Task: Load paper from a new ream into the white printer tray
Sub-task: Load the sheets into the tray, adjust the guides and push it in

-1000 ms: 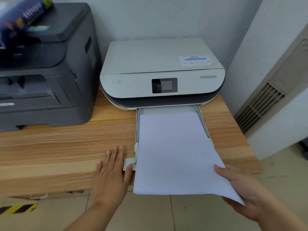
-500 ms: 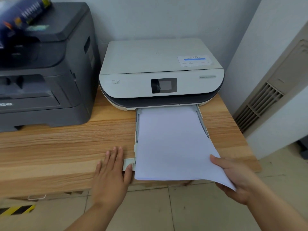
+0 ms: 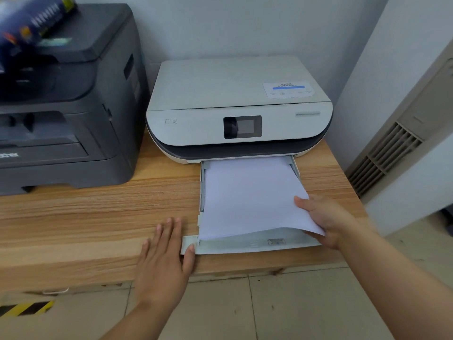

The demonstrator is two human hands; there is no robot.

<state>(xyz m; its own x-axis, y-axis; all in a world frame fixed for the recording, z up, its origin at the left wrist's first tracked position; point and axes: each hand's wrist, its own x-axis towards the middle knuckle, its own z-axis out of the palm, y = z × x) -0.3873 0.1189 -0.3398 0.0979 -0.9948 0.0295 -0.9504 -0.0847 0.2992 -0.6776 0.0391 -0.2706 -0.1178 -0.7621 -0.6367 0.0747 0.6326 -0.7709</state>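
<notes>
Wooden desk (image 3: 98, 217) carries your white printer (image 3: 240, 111); its tray (image 3: 245, 247) juts toward you. Paper (image 3: 247, 200) lies lengthwise inside, near-right corner lifted, pinched by your right hand (image 3: 326, 219). Left hand (image 3: 166, 253) rests flat, grasping nothing.

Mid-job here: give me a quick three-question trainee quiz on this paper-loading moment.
1. True or false: the right hand holds the paper at its near right corner.
2. Where does the left hand rest? A) on the black printer B) flat on the desk beside the tray, thumb at its front left corner C) on the white printer
3. Fill in: the paper's near right corner is ___ above the tray, not flat.

Key: 1 true; 2 B; 3 lifted.
</notes>
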